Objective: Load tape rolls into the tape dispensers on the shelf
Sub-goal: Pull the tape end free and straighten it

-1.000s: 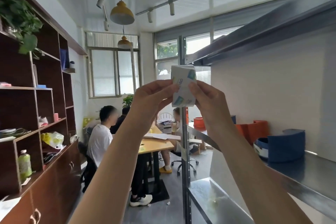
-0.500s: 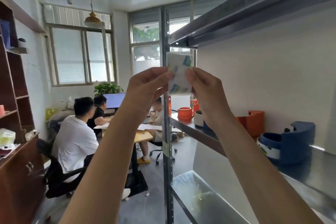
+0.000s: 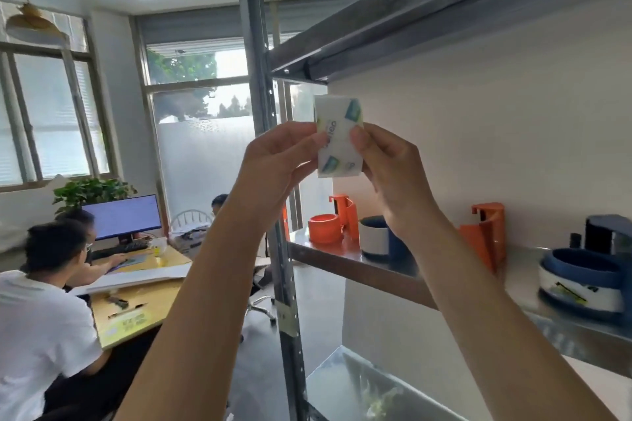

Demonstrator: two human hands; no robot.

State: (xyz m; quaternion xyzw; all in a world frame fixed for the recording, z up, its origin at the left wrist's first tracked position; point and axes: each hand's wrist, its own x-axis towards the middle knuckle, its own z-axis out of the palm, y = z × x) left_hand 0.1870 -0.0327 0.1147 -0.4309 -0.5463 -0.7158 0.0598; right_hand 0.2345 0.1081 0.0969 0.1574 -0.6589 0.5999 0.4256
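Note:
I hold a white tape roll (image 3: 338, 138), printed with green and teal marks, up at eye level and edge-on. My left hand (image 3: 277, 164) pinches its left side and my right hand (image 3: 390, 167) pinches its right side. Below them, on the metal shelf (image 3: 386, 275), stand several tape dispensers: an orange one (image 3: 330, 224) at the far end, a dark blue and white one (image 3: 378, 239) partly behind my right wrist, another orange one (image 3: 487, 236), and a blue one (image 3: 588, 270) nearest to me on the right.
A perforated steel upright (image 3: 270, 161) rises just left of my hands. An upper shelf (image 3: 427, 15) hangs overhead and a lower shelf (image 3: 345, 383) lies below. People sit at a yellow desk (image 3: 136, 304) with a monitor (image 3: 121, 217) on the left.
My view has swung to the right and come nearer the shelf, so more dispensers show. Both hands still pinch the roll the same way.

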